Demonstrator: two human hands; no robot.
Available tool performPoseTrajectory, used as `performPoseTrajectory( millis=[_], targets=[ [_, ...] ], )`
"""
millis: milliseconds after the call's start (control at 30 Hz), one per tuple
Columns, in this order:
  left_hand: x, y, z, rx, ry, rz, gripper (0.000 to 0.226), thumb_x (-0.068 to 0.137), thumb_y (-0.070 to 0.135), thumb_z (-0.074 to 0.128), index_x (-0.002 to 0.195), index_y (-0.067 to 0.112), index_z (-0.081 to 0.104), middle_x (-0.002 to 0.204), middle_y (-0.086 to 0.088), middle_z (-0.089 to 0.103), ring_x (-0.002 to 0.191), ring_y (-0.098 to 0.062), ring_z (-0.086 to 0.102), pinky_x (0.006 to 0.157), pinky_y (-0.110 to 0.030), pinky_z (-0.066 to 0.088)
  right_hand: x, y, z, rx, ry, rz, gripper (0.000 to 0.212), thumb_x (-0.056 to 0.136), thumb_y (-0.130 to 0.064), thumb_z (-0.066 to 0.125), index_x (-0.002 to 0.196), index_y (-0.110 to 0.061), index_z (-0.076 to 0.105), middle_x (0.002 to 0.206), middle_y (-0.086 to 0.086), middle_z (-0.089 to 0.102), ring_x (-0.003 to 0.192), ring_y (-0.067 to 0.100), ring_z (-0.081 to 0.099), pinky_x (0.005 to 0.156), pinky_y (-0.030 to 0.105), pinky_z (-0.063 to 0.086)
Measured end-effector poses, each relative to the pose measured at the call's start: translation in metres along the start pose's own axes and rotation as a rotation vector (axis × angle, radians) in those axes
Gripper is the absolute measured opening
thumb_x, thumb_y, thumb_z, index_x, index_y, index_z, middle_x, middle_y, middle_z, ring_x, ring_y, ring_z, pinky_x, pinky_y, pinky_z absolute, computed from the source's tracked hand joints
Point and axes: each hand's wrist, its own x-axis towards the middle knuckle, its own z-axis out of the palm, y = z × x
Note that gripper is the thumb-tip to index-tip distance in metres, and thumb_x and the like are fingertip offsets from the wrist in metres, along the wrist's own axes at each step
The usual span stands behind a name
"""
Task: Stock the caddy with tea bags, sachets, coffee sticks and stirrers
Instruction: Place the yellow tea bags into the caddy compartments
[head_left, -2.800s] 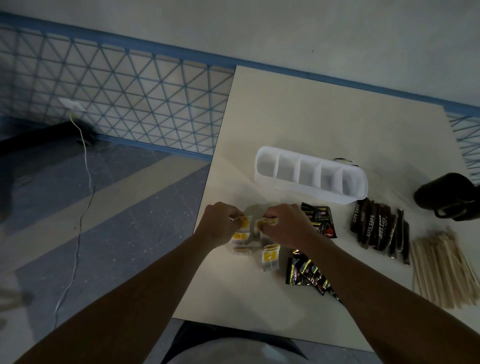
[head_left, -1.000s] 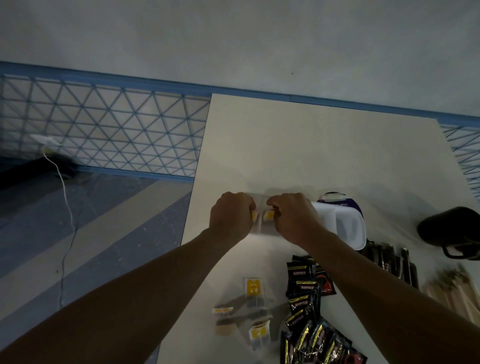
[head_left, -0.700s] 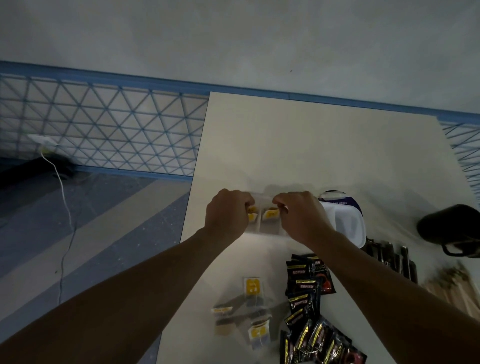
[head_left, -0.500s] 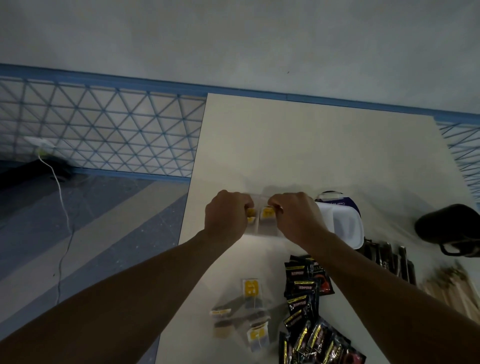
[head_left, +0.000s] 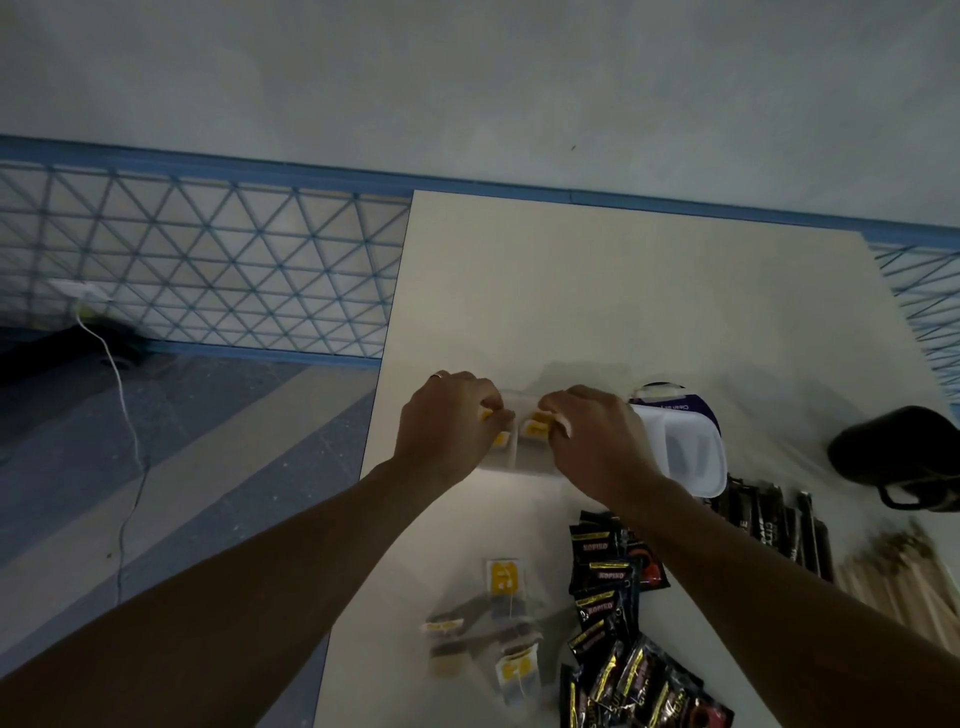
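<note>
Caddy (head_left: 691, 457): white plastic organiser, long with rounded corners and thin smooth walls, lying across the middle of the pale matte table (head_left: 597, 291). Only its right end shows clear; the rest is behind the two hands.
Left hand (head_left: 447, 426): over the caddy's left end, fingers curled tight, pinching a yellow-tagged tea bag (head_left: 491, 423) at the rim. A thin ring sits on one finger.
Right hand (head_left: 592, 441): just right of the left hand, over the caddy's middle, fingertips closed on another yellow-tagged tea bag (head_left: 535, 427).
Which compartment: cannot tell, since the hands cover the dividers there.
Loose tea bags (head_left: 504, 623): on the table nearer the person than the caddy; flat papery pouches with strings and square yellow tags, scattered and overlapping.
Sachets (head_left: 613, 618): glossy black foil packets with yellow and red print, heaped to the right of the loose tea bags, below the caddy.
Coffee sticks (head_left: 779, 519): narrow dark packets lying side by side, just beyond the caddy's right end, toward the person.
Stirrers (head_left: 898, 582): pale wooden sticks in a loose bundle, right of the coffee sticks; blurred.
Dark mug (head_left: 904, 457): rounded, black, with a handle, well right of the caddy.
Purple-labelled item (head_left: 685, 405): behind the caddy's right end, mostly hidden.
</note>
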Motion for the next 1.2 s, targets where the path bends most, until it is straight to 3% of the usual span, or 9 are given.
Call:
performPoseTrajectory(
  millis=[100,300,433,533,733,1200],
  targets=[
    [-0.003,-0.004,-0.005,0.009,-0.055,0.007,0.026,0.079,0.046,0.074,0.089,0.022,0.076,0.094,0.001,0.069,0.089,-0.021,0.057,0.07,-0.038,0.052,0.0,0.0,-0.003,0.013,-0.01,-0.001,0.02,0.08,-0.012,0.068,0.098,-0.016,0.075,0.095,0.002,0.071,0.081,0.024,0.065,0.066,0.035,0.055],
    [-0.005,-0.001,0.001,0.139,-0.182,-0.046,0.029,0.079,0.04,0.073,0.104,0.025,0.074,0.102,-0.001,0.066,0.099,-0.024,0.057,0.078,-0.037,0.053,-0.004,-0.005,-0.003,0.037,-0.052,-0.006,0.014,0.072,-0.022,0.069,0.085,-0.016,0.07,0.098,-0.003,0.063,0.074,0.019,0.06,0.06,0.029,0.049],
    [-0.003,0.004,0.006,0.149,-0.159,-0.038,0.017,0.085,0.027,0.067,0.099,0.03,0.076,0.102,0.0,0.066,0.101,-0.025,0.056,0.078,-0.036,0.052,-0.003,-0.003,-0.001,-0.029,-0.047,-0.023,0.008,0.083,-0.024,0.067,0.081,-0.017,0.071,0.1,0.0,0.059,0.068,0.023,0.06,0.055,0.028,0.043],
    [0.001,0.008,0.007,0.141,-0.092,-0.018,0.016,0.087,0.025,0.066,0.098,0.03,0.077,0.1,0.004,0.068,0.098,-0.023,0.054,0.071,-0.033,0.049,0.0,0.0,0.002,-0.068,-0.045,-0.003,0.018,0.09,-0.026,0.062,0.077,-0.016,0.07,0.091,0.0,0.057,0.065,0.024,0.057,0.054,0.029,0.043],
    [0.004,0.005,0.014,0.133,-0.035,-0.02,0.013,0.088,0.024,0.067,0.097,0.028,0.077,0.095,0.006,0.07,0.092,-0.017,0.054,0.062,-0.026,0.039,0.005,0.003,0.005,-0.055,-0.011,0.007,0.019,0.091,-0.029,0.063,0.082,-0.014,0.071,0.088,0.001,0.057,0.065,0.023,0.057,0.057,0.036,0.052],
    [-0.012,0.005,0.001,-0.012,0.021,0.022,0.019,0.08,0.022,0.075,0.099,0.023,0.074,0.095,0.001,0.07,0.087,-0.022,0.061,0.071,-0.04,0.055,-0.008,-0.001,-0.007,-0.037,-0.046,0.047,0.012,0.084,-0.026,0.069,0.095,-0.021,0.072,0.092,-0.004,0.063,0.074,0.022,0.063,0.063,0.033,0.053]
  ],
)
